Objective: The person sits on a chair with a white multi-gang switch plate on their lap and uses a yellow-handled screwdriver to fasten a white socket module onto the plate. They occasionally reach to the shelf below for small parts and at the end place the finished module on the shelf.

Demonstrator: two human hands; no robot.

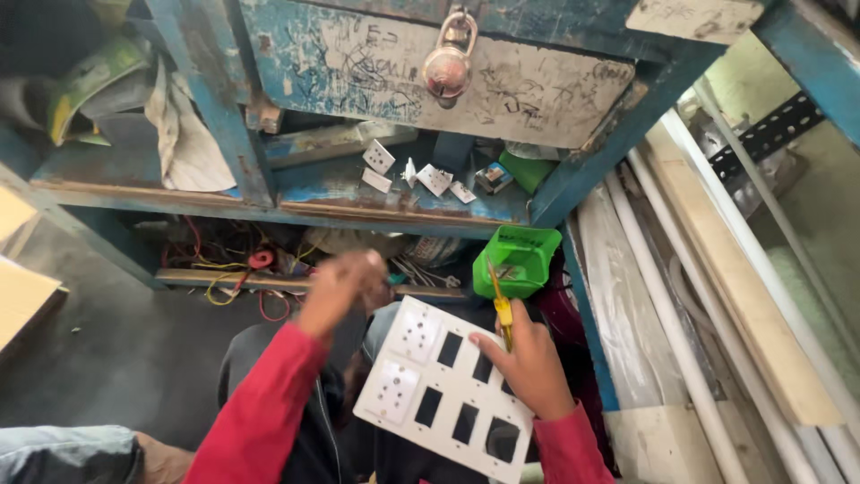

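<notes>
A white switch plate (430, 385) with two sockets fitted and several empty rectangular slots lies tilted on my lap. My right hand (530, 363) rests on its right edge and grips a yellow-handled screwdriver (502, 309) that points up. My left hand (345, 282) is raised above the plate's top left corner, blurred, with fingers curled; whether it holds anything is unclear. Both sleeves are red.
A worn blue wooden cabinet (403, 202) stands ahead, with a padlock (448, 67) on its drawer and white switch parts (421, 175) on its shelf. A green plastic box (520, 255) sits below, near tangled wires (237, 269). White pipes (672, 323) and planks lean at right.
</notes>
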